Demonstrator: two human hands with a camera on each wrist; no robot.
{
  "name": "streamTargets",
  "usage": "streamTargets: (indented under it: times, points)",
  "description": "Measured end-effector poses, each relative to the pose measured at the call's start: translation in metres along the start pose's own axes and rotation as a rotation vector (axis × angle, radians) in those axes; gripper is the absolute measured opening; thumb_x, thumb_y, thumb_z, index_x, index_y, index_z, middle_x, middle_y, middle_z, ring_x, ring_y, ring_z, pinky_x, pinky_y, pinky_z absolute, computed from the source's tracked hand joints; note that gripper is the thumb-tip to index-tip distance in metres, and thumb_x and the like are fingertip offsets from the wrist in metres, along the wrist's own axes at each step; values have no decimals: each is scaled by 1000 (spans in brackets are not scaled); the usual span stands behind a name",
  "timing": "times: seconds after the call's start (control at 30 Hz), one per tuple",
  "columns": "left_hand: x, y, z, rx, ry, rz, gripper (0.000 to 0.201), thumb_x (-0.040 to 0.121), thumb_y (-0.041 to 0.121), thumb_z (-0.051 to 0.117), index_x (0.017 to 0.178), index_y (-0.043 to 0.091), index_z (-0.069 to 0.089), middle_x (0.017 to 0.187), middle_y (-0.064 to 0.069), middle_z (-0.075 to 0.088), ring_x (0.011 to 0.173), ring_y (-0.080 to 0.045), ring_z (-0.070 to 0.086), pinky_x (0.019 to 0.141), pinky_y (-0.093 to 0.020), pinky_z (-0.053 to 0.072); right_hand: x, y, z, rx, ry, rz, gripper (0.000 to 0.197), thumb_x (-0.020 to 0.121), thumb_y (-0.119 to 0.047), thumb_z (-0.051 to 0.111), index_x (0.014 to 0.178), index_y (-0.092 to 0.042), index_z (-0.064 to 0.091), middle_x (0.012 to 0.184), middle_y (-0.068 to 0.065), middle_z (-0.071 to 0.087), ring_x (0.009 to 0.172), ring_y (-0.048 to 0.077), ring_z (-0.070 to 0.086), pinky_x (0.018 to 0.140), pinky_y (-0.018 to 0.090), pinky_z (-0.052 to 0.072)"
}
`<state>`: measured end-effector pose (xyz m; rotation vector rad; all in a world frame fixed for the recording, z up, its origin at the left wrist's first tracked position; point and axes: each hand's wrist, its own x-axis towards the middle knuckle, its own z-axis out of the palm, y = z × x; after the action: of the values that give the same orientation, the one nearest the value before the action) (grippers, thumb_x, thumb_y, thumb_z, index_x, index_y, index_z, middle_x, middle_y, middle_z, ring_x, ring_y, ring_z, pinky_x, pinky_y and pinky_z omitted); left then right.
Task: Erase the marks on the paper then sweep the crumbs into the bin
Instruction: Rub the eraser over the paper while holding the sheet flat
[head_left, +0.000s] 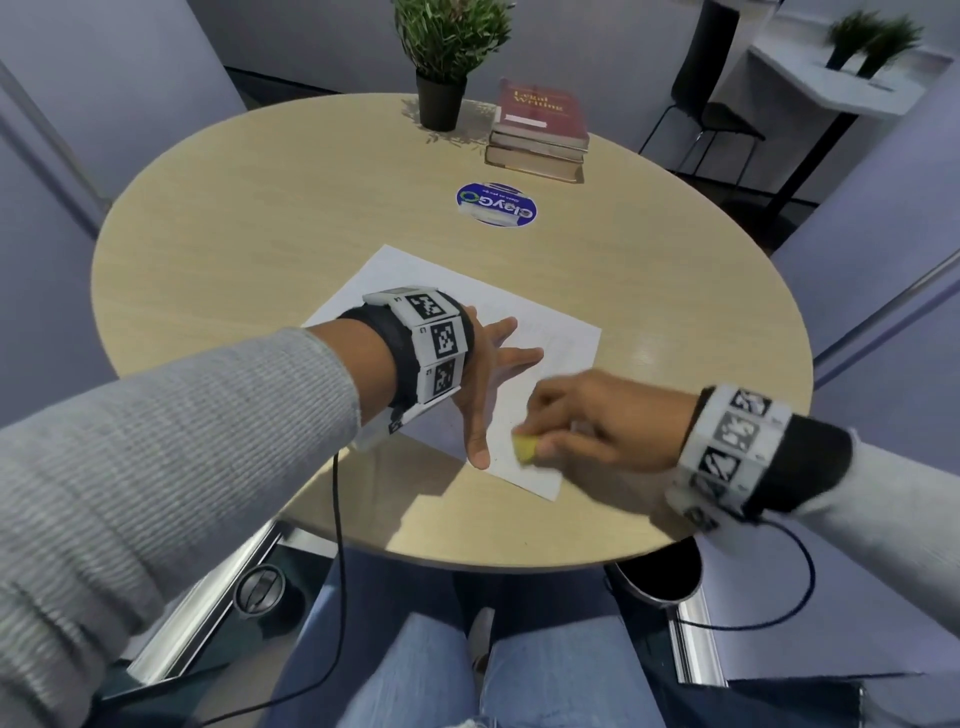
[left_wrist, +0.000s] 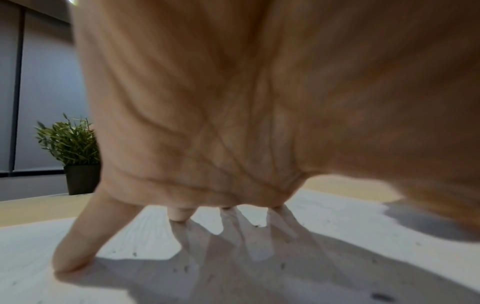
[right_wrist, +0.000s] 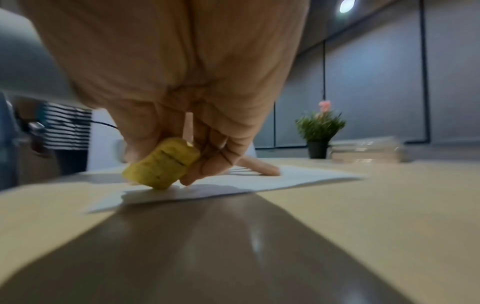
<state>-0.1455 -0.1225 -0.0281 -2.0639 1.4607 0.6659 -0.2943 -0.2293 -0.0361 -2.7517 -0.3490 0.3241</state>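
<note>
A white sheet of paper (head_left: 561, 343) lies on the round wooden table (head_left: 260, 218). My left hand (head_left: 488, 374) presses flat on the sheet with its fingers spread. Its fingertips (left_wrist: 70, 261) touch the paper (left_wrist: 337, 222), where small dark crumbs (left_wrist: 185, 268) lie scattered. My right hand (head_left: 582, 415) pinches a yellow eraser (head_left: 524, 448) and holds it against the near part of the sheet, close to my left thumb. In the right wrist view the eraser (right_wrist: 161, 163) stands tilted with its lower end on the paper (right_wrist: 298, 176). The right hand is blurred.
A potted plant (head_left: 441, 57) and a stack of books (head_left: 540, 130) stand at the table's far side, with a round blue sticker (head_left: 496, 203) before them. A dark round bin (head_left: 657, 574) sits on the floor under the near right edge. Cables hang from both wrists.
</note>
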Motion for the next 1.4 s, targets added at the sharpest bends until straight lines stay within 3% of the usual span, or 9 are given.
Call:
streamTargets:
  times: [0.07, 0.27, 0.57, 0.77, 0.83, 1.0, 1.17, 1.3, 1.4]
  points:
    - [0, 0, 0, 16, -4, 6, 151, 38, 80, 75, 142, 44, -30, 152, -1, -38, 141, -34, -29, 114, -63, -4, -5, -7, 6, 35, -71, -56, 30, 91, -25, 51, 116, -15, 65, 102, 4, 59, 84, 11, 57, 79, 20, 45]
    - [-7, 2, 0, -5, 35, -10, 143, 46, 77, 75, 144, 45, -24, 155, 0, -32, 143, -39, -22, 112, -62, -3, 3, 42, -23, -32, 45, 231, 27, 91, -26, 54, 115, -18, 66, 103, 0, 61, 86, 11, 55, 72, 8, 34]
    - [2, 10, 2, 11, 34, 30, 155, 21, 94, 59, 139, 49, -30, 154, -4, -35, 141, -36, -28, 113, -63, -4, 1, 38, -18, -74, 50, 198, 26, 92, -24, 53, 115, -20, 66, 100, 2, 57, 81, 9, 49, 75, 19, 33]
    - [-10, 14, -3, -11, 12, 19, 137, 56, 75, 73, 144, 43, -27, 153, 4, -35, 140, -34, -31, 114, -61, -5, -6, -6, 1, -32, 3, 13, 25, 92, -21, 51, 111, -17, 67, 96, 5, 57, 80, 14, 54, 78, 24, 43]
    - [-8, 15, -3, 9, 18, 31, 139, 53, 77, 72, 144, 42, -28, 153, -1, -36, 140, -34, -32, 114, -61, -4, -10, -15, 9, 1, -66, -76, 30, 92, -25, 48, 114, -17, 66, 98, 5, 58, 81, 13, 55, 77, 19, 42]
    - [-12, 14, -4, -34, 7, 0, 138, 52, 76, 73, 142, 47, -27, 154, 1, -34, 141, -40, -26, 112, -63, 0, -3, 28, -19, -66, 71, 206, 26, 92, -22, 52, 112, -17, 68, 100, 6, 60, 87, 19, 58, 81, 24, 42]
    - [-11, 14, -2, -20, 10, 7, 137, 54, 76, 72, 143, 45, -26, 154, 0, -34, 141, -37, -28, 114, -60, -3, -10, -12, 6, 39, -92, -41, 30, 91, -28, 48, 114, -18, 66, 100, 3, 59, 82, 12, 58, 77, 19, 44]
    - [-15, 16, -4, -28, 13, 7, 137, 55, 75, 73, 144, 44, -26, 154, 0, -34, 142, -36, -26, 112, -60, -2, -1, 23, -19, -32, 30, 173, 27, 92, -26, 51, 112, -18, 67, 100, 5, 62, 86, 18, 59, 82, 27, 45]
    - [-16, 15, -5, -41, 15, 5, 137, 55, 74, 74, 144, 44, -26, 154, 1, -34, 142, -36, -27, 112, -61, -2, -5, 17, -11, -31, 29, 117, 24, 92, -21, 54, 111, -18, 68, 99, 4, 61, 84, 13, 57, 79, 24, 44]
